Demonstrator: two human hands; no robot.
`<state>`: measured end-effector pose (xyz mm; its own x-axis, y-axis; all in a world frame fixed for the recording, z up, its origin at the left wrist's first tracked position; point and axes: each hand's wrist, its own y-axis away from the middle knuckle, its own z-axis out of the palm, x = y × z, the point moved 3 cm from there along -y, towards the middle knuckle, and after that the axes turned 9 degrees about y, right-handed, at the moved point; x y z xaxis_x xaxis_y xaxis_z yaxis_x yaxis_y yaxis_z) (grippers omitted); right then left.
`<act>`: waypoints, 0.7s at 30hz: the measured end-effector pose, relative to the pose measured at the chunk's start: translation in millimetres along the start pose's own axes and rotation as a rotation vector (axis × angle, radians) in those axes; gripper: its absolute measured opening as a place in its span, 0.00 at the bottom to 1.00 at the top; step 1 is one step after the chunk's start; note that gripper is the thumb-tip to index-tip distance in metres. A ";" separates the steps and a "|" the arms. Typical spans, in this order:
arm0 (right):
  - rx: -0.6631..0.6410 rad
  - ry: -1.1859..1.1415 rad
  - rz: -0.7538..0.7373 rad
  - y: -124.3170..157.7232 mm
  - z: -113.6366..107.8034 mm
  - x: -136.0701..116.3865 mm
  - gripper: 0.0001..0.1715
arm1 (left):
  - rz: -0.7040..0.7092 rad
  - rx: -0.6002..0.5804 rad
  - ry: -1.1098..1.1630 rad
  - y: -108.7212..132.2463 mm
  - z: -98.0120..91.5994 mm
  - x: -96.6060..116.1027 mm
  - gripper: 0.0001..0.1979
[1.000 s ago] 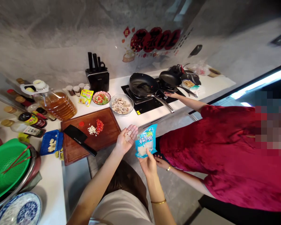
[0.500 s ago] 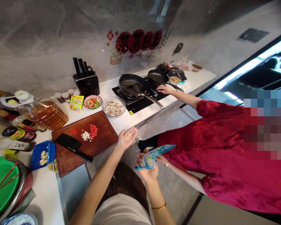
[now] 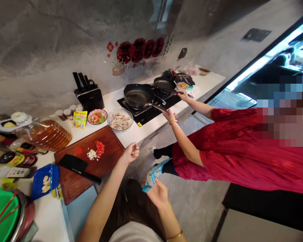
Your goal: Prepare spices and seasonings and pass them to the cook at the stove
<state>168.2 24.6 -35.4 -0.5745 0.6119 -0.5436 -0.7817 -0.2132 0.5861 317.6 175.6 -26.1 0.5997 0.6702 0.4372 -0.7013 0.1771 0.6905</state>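
Note:
My left hand (image 3: 130, 153) is off the front edge of the cutting board, its fingers curled in over the palm; what lies inside is hidden. In my right hand (image 3: 158, 194) is a blue printed plastic packet (image 3: 154, 175), tilted, held between thumb and fingers over the floor. The brown cutting board (image 3: 111, 143) carries a black cleaver (image 3: 74, 164), chopped garlic (image 3: 92, 154) and diced red pepper (image 3: 100, 148). Beyond it stands a glass bowl of sliced pale food (image 3: 120, 120), next to a wok (image 3: 138, 96) on the stove.
A person in red (image 3: 224, 151) stands on the right, one hand at the wok's handle (image 3: 158, 108), the other at the handle of a second pan (image 3: 164, 82). A knife block (image 3: 91, 99), an oil jug (image 3: 50, 134) and a blue tray of garlic (image 3: 37, 183) are at the left.
My left hand has closed from an open palm holding a little pale stuff. My right hand has lowered slightly with the packet. The other person's nearer hand has moved up to the wok handle.

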 end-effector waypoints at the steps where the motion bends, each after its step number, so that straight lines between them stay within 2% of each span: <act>1: -0.020 -0.037 0.046 -1.3 0.1 3.0 0.19 | 0.046 0.000 -0.086 -0.7 4.6 16.7 0.12; 3: -0.037 -0.086 0.082 -4.2 -0.6 5.4 0.18 | 0.175 0.006 -0.254 -5.8 20.5 58.2 0.13; 5: -0.032 -0.110 0.074 -8.0 -2.9 2.7 0.18 | 0.341 0.022 -0.417 -15.8 46.0 107.7 0.18; 8: -0.037 -0.143 0.067 -16.0 -9.5 -9.7 0.20 | 0.616 0.064 -0.651 -37.8 101.0 183.5 0.22; 11: -0.047 -0.143 0.054 -27.8 -20.6 -32.4 0.19 | 0.823 0.081 -0.872 -65.6 166.4 238.8 0.21; 13: -0.047 -0.140 0.029 -37.3 -29.0 -51.9 0.18 | 0.899 0.094 -1.000 -86.9 204.4 257.7 0.21; 15: -0.036 -0.140 -0.001 -46.6 -36.9 -72.0 0.17 | 0.918 0.111 -1.112 -110.0 230.6 264.9 0.22; 17: -0.013 -0.141 -0.022 -54.3 -44.2 -88.5 0.17 | 0.896 0.127 -1.220 -133.5 244.3 266.3 0.24; 21: 0.061 -0.128 -0.041 -61.7 -59.4 -103.4 0.19 | 0.834 0.162 -1.449 -175.8 252.0 270.9 0.25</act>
<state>261.4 -70.8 -51.0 -0.5040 0.7119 -0.4891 -0.7854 -0.1422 0.6024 700.5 144.4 116.2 0.0109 -0.6514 0.7586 -0.9998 0.0072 0.0205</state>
